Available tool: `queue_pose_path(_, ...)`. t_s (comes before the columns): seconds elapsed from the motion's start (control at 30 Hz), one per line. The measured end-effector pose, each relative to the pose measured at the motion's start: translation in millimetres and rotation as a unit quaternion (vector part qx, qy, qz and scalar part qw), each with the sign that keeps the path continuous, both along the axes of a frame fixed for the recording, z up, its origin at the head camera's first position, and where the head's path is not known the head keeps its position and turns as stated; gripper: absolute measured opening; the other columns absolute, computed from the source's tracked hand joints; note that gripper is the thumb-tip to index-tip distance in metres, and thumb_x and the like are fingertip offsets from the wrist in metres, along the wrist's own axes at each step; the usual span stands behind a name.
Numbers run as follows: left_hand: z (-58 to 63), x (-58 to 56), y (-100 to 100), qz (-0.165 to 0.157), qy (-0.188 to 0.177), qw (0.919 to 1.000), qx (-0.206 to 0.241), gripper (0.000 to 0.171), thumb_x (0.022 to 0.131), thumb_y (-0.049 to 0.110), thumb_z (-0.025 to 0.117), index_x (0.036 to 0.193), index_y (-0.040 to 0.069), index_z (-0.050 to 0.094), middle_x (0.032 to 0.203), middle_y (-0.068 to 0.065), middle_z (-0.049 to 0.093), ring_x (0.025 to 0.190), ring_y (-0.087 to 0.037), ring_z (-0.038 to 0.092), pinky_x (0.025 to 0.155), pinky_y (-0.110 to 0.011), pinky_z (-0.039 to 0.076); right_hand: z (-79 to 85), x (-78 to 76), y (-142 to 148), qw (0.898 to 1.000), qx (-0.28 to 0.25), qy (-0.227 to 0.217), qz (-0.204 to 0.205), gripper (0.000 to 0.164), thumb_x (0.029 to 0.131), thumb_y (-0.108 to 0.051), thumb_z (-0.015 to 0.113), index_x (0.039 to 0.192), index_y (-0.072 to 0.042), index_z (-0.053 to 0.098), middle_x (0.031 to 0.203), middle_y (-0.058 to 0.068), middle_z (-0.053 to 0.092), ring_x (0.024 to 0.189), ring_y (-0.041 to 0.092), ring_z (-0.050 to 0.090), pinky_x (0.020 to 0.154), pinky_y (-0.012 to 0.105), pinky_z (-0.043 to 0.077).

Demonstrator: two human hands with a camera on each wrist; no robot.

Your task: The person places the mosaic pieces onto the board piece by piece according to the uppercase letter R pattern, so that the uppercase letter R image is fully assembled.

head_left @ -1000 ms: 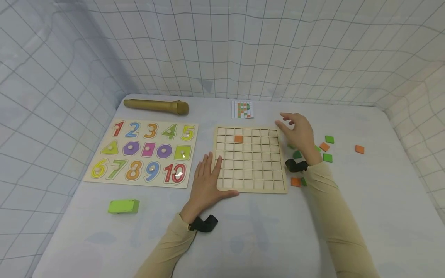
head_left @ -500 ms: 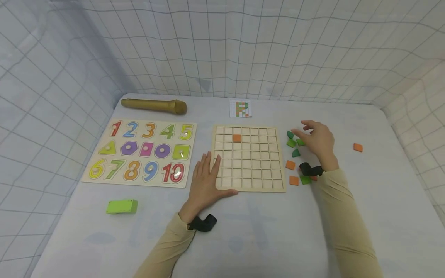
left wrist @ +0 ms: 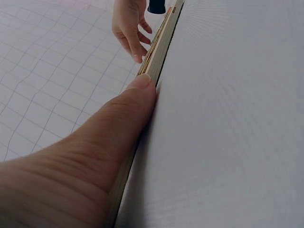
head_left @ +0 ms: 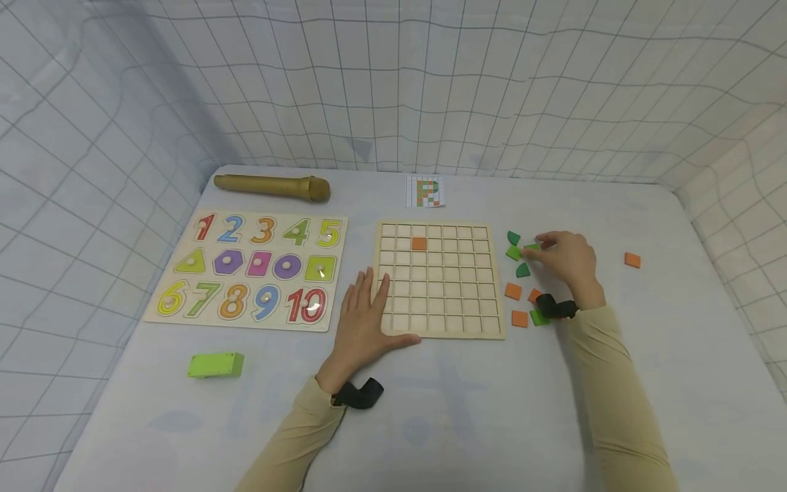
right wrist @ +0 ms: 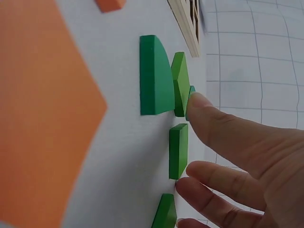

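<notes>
My left hand (head_left: 361, 321) rests with spread fingers on the left edge of a wooden grid board (head_left: 455, 337). Its thumb lies against the board's front edge (left wrist: 151, 71) in the left wrist view. One orange square tile (head_left: 419, 244) sits in a cell of the upper rows. Right of the board, my right hand (head_left: 565, 260) reaches over loose tiles, its thumb and fingers apart. In the right wrist view its fingertips are right by a green square tile (right wrist: 178, 151), the thumb near another green square tile (right wrist: 180, 85). A dark green quarter-round tile (right wrist: 156, 78) stands close by.
A printed pattern card (head_left: 425, 191) lies behind the board. On the left are a number-and-shape peg puzzle (head_left: 295, 280), a gold toy microphone (head_left: 270, 186) and a green block (head_left: 215, 365). A lone orange tile (head_left: 632, 260) lies at far right.
My right hand has moved right, off the board's back right corner, then down to the green tiles. The left hand has stayed on the board.
</notes>
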State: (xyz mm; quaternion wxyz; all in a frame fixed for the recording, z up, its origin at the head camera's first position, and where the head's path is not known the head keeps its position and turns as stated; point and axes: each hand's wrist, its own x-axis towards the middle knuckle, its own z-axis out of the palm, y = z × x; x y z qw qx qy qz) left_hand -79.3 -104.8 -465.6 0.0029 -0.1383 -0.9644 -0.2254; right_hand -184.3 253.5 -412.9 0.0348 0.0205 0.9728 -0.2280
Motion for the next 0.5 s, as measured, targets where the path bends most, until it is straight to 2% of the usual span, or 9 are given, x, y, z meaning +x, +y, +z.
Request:
queue_pose_path(0.2, -1.9, -0.7, -0.2, 0.0, -0.003, 1.0, 0.006, 0.118, 0.065, 0.07, 0.071, 0.151, 0.006, 0.021, 0.156, -0.019, 0.006, 0.143, -0.031, -0.002, 0.113, -0.044, 0.0, -2.0, 2.0, -0.7, 1.0, 0.01, -0.004, -0.013, 0.048, 0.085, -0.032, 0.07, 0.115, 0.005, 0.064, 0.105, 0.023, 0.064, 0.098, 0.04, 0.056, 0.077, 0.05, 0.044)
queue_pose_path(0.5, -2.3, -0.5, -0.5, -0.001, 0.001, 1.0, 0.007, 0.118, 0.065, 0.07, 0.071, 0.151, 0.006, 0.022, 0.156, -0.02, 0.006, 0.143, -0.031, -0.001, 0.113, -0.044, 0.001, -0.3, -2.3, 0.0, 0.999, 0.006, -0.025, -0.028, 0.042, 0.084, -0.025, 0.071, 0.114, 0.003, 0.066, 0.103, 0.02, 0.066, 0.094, 0.036, 0.057, 0.074, 0.046, 0.044)
